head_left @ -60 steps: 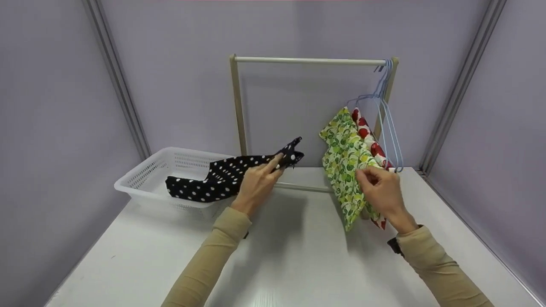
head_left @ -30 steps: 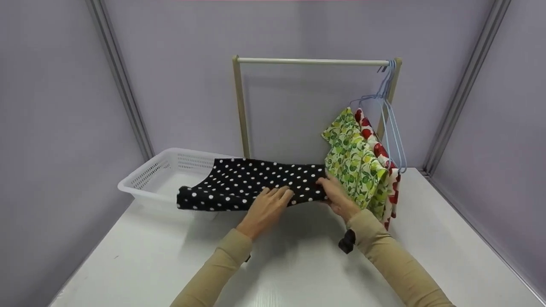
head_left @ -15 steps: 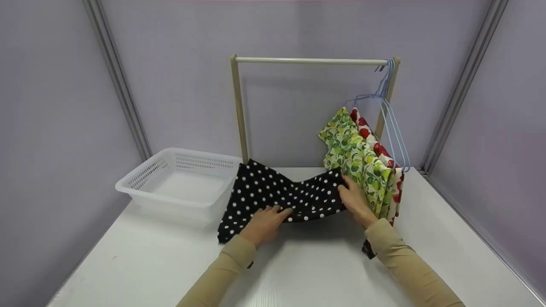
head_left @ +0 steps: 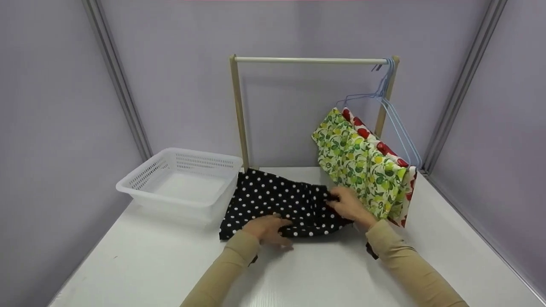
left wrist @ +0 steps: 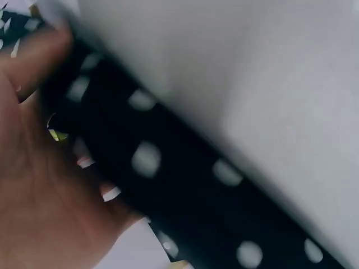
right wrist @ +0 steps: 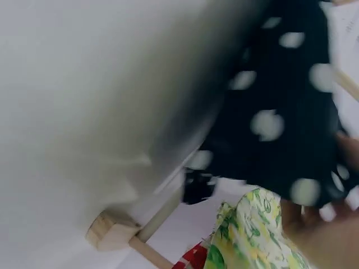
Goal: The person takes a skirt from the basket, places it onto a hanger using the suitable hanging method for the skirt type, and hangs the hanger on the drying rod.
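Observation:
A black cloth garment with white polka dots point(head_left: 277, 200) lies spread low over the table in the head view, its right part bunched. My left hand point(head_left: 266, 230) is at its near edge, thumb and fingers apart with the cloth's edge between them; blur hides the exact contact. In the left wrist view the left thumb point(left wrist: 39, 56) lies over the dotted cloth point(left wrist: 168, 168). My right hand point(head_left: 347, 207) pinches the cloth's right end. In the right wrist view that end point(right wrist: 269, 123) hangs from the right fingers point(right wrist: 314, 224), partly out of frame.
A white perforated plastic basket point(head_left: 181, 200) stands at the left. Behind the cloth stands a clothes rack with a white rail point(head_left: 311, 60). Blue hangers point(head_left: 381, 91) at its right end bear a green-and-yellow lemon-print garment point(head_left: 354, 162) and a red-and-white one point(head_left: 386, 149), close to my right hand.
The dotted cloth has come out of the basket rightward and down over the table. My right hand has moved from the lemon-print garment to the dotted cloth. My left hand has moved nearer and its fingers have spread.

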Available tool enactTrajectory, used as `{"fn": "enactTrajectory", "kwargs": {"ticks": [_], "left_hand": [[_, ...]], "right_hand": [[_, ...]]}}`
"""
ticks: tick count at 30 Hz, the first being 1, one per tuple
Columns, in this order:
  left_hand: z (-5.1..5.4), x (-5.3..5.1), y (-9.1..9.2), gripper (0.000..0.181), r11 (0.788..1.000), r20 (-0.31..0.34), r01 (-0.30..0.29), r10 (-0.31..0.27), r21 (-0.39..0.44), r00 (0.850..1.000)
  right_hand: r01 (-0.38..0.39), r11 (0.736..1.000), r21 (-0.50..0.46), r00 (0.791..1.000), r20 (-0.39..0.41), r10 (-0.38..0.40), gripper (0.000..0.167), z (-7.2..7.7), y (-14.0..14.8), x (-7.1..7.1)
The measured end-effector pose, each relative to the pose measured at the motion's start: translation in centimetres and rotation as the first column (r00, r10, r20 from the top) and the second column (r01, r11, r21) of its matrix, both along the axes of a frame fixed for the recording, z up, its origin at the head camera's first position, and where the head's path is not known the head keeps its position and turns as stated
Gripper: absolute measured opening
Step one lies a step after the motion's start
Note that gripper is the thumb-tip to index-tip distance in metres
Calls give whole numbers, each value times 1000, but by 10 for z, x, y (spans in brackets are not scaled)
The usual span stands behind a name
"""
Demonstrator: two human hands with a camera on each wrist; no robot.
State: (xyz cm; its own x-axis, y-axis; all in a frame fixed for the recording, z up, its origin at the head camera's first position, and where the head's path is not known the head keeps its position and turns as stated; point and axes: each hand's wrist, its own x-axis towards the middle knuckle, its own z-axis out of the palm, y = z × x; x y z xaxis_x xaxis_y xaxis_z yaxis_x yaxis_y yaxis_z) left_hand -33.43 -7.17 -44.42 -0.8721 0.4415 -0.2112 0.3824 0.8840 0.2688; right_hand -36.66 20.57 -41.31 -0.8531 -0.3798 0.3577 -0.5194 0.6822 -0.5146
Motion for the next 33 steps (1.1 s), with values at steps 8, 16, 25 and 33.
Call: {"fn": "enactTrajectory", "kwargs": {"ticks": [8,16,25,33], "left_hand": [[11,-12,-7,75,937,-142,-233,276,262,950],[17,-21,-13,63,918,-514,-276,390,286,764],[10,-19,-41,24,875,-260,-410,472,258,842],[5,-10,-65,62,817,10,-557,562,147,827]], "right_hand": [[-301,952,-53,908,289,303,38,5,8,13],[-359,910,-206,811,414,414,24,0,10,12],[17,980,196,960,272,-72,21,-13,15,10],[40,901,431,964,219,-148,41,-19,6,15]]}}
